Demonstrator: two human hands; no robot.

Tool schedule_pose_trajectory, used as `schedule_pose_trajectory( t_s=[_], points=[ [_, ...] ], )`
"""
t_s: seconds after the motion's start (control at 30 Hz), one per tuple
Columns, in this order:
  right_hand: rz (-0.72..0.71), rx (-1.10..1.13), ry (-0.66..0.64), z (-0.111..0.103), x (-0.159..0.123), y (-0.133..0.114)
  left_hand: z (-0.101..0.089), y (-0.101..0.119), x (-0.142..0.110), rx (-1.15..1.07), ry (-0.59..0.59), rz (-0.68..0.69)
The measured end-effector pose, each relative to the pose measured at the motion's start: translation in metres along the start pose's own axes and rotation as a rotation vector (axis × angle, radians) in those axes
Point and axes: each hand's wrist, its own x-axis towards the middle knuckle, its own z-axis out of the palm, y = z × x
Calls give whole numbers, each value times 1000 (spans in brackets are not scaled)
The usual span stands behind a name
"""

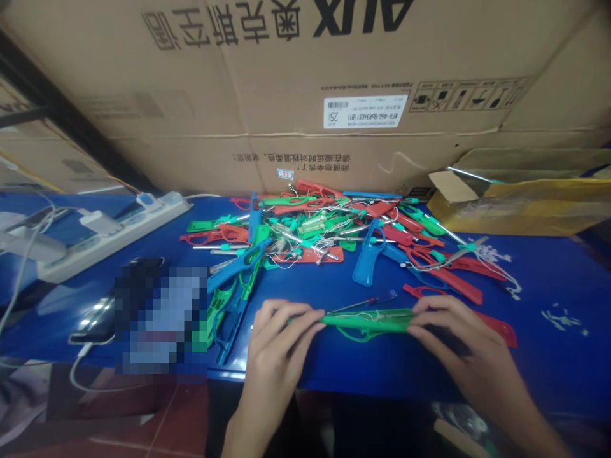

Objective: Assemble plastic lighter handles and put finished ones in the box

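Note:
My left hand (281, 337) pinches the left end of a green long-necked lighter casing (367, 323), near the table's front edge. At the other end, my right hand (461, 331) grips the same casing between thumb and fingers. It lies level, with a trigger-guard loop on its lower side and thin parts showing along its open upper side. Just behind it rests a thin metal rod (351, 305) with a reddish section and a clear tip. A red casing part (499, 327) is partly hidden behind my right hand.
Farther back is a pile of red, green and blue casings (315, 222) with metal tubes and wires. A power strip (114, 235) and phone (119, 299) lie left. An open carton (520, 207) stands right, and a large cardboard sheet (267, 89) rises behind.

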Motion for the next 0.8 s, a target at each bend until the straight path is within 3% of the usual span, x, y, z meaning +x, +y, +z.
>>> schedule_pose_trajectory(
  t_s=[0.2,0.3,0.43,0.6,0.8],
  points=[
    [-174,-256,63,2,-3,7,1,2,-1,-10,53,-50],
    [-221,-331,90,3,-4,4,1,2,3,-46,23,-54],
    [-193,-305,47,1,0,5,1,0,9,-57,19,-124],
    [-147,-257,-49,-2,4,8,3,-5,7,23,-70,-90],
    [-121,-269,-75,4,2,11,3,-8,2,136,-145,-112]
  ],
)
